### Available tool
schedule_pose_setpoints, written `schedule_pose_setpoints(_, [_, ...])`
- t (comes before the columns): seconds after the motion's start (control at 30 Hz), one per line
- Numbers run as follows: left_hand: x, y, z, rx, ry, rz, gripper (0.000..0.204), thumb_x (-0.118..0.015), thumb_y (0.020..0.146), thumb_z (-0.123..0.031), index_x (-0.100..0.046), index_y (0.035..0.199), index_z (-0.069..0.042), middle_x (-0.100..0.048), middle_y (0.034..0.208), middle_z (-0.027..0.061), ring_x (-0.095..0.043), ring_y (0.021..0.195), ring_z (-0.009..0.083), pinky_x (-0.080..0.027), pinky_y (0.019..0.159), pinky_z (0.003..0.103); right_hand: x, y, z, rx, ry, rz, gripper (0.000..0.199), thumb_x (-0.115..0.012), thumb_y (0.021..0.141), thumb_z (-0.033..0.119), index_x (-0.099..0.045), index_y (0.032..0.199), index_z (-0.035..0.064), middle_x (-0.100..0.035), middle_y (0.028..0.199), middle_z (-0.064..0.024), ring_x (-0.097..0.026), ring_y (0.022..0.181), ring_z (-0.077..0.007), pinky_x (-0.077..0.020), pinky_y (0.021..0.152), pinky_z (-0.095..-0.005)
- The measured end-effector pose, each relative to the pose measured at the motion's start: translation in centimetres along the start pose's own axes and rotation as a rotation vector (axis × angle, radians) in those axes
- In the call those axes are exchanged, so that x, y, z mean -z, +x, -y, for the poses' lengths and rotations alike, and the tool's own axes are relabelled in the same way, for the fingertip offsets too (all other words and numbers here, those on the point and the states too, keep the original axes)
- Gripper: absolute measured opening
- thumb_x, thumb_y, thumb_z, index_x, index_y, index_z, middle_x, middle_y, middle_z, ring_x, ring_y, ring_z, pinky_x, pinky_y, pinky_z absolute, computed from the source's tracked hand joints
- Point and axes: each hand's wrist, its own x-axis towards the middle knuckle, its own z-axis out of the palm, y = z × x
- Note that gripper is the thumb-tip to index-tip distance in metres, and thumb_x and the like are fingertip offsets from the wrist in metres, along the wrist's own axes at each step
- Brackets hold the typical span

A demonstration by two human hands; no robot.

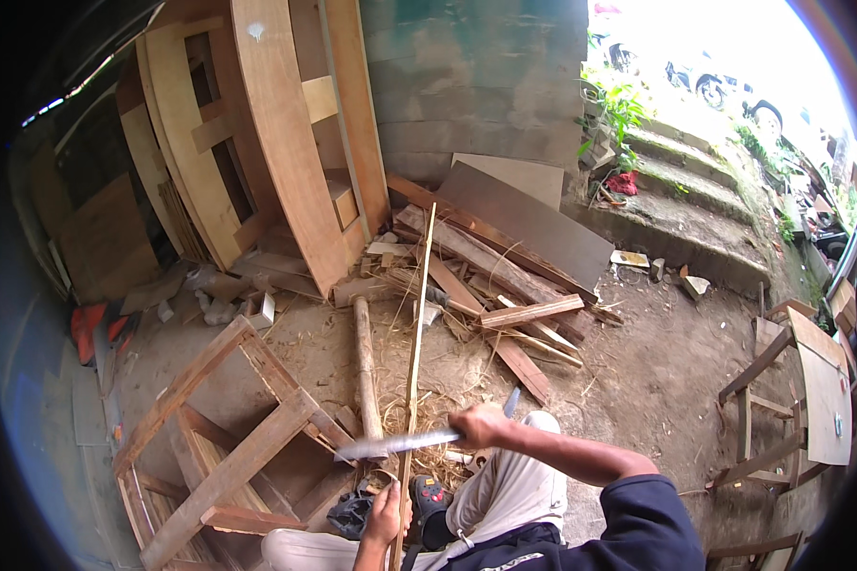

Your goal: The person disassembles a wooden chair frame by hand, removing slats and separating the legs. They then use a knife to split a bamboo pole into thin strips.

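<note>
Left of the long thin bamboo strip (pixel 415 333) that stands nearly upright at the centre of a dirt-floored workshop, an open wooden frame of pale brown battens (pixel 221 447) lies tilted on the ground, with an orange and grey object (pixel 95 324) farther left near the wall. Behind the frame, curved plywood panels (pixel 257 133) lean against the back wall. Just left of the strip, a round wooden pole (pixel 366 366) lies on straw and shavings. At the strip's lower end, the person's left hand (pixel 386 517) is closed around it, fingers wrapped tight, holding it steady beside a pale-trousered knee. Crossing the strip at about mid-height, a long grey metal blade (pixel 400 443) lies nearly level, its edge meeting the strip. To the right of the strip, the right hand (pixel 478 424) is clenched fully round the blade's handle, the dark blue sleeve (pixel 638 519) trailing toward the lower edge. Beyond it, a heap of brown offcut planks (pixel 505 276) sprawls behind the strip, and farther right a small wooden table (pixel 800 390) stands by concrete steps (pixel 676 190).
</note>
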Motion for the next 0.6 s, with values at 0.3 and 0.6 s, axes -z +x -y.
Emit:
schedule_pose_setpoints(0.3, [0.6,1.0,-0.7,0.012,0.011,-0.039,0.039,-0.038,0.105,-0.043,-0.047,0.083,-0.012,-0.043,0.052,-0.0005,-0.041,0.037,0.0096,-0.035,0.033,0.025,-0.3,0.5,-1.1,-0.138,-0.007,-0.111,0.027,-0.065,0.084,0.034,-0.065,0.086,0.0067,-0.067,0.074,-0.0187,-0.068,0.07,-0.0354,-0.0543,0.063,-0.0485])
schedule_pose_setpoints(0.6, [0.9,-0.5,0.2,-0.092,0.205,-0.152,0.037,-0.042,0.104,-0.038,-0.051,0.082,-0.01,-0.045,0.054,-0.0005,-0.047,0.038,0.0106,-0.039,0.035,0.026,0.3,2.2,-7.2,-0.688,0.686,-0.439,0.042,-0.062,0.091,0.034,-0.066,0.09,-0.0079,-0.065,0.065,-0.0159,-0.065,0.06,-0.0207,-0.0515,0.051,-0.0381])
